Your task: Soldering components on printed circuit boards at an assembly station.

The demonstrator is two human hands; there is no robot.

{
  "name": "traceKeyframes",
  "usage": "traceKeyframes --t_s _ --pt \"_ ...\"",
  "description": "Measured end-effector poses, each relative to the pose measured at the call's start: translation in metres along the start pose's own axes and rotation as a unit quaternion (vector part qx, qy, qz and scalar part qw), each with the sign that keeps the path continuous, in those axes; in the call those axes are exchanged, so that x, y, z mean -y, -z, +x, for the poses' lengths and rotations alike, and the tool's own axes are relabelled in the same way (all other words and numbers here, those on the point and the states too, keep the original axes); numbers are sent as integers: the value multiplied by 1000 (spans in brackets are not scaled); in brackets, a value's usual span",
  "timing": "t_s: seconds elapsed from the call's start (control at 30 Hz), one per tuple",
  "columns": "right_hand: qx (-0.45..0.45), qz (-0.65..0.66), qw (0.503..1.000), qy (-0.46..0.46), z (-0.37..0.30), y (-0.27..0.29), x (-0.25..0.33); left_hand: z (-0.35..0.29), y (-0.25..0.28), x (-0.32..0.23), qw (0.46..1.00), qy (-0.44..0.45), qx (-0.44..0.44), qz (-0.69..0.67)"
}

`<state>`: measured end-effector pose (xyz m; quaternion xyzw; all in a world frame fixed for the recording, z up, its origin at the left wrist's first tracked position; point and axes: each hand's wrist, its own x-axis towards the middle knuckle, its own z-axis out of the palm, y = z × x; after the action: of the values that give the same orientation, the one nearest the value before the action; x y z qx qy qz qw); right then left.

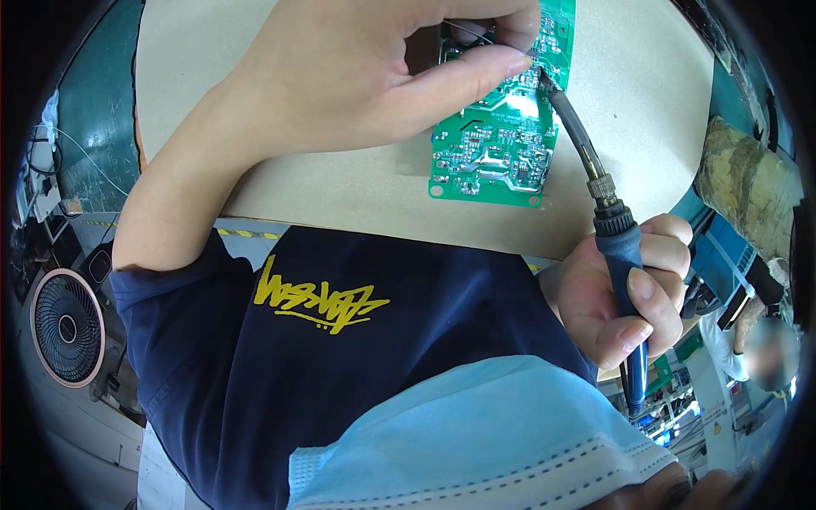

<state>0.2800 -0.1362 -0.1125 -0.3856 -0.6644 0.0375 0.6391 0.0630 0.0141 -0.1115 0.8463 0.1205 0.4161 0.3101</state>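
A green circuit board lies on the tan work surface, its upper part partly covered by my left hand. The thumb and forefinger of that hand are pinched together over the board. A thin solder wire runs into this grip. My right hand is wrapped around the blue handle of a soldering iron. The iron slants up and to the left, with its dark tip at the board's right side, close to my left fingertips. Whether the tip touches a joint is too small to tell.
The tan work surface has a curved right side, with a green mat left of it. A round fan stands at the lower left. A mottled brown bundle sits at the right, and another person is farther off there.
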Motion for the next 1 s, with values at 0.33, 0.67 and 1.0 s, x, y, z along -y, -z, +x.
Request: traceKeyframes --t_s 0.33,0.67,1.0 --pt "-11 15 1000 3 -2 3 0 0 -3 0 998 46 -17 -31" --pt "-3 15 1000 3 -1 -2 -1 -1 -4 -2 997 64 -13 -39" --pt "-39 46 998 -18 -1 6 -5 3 2 -4 1000 28 -2 -4"
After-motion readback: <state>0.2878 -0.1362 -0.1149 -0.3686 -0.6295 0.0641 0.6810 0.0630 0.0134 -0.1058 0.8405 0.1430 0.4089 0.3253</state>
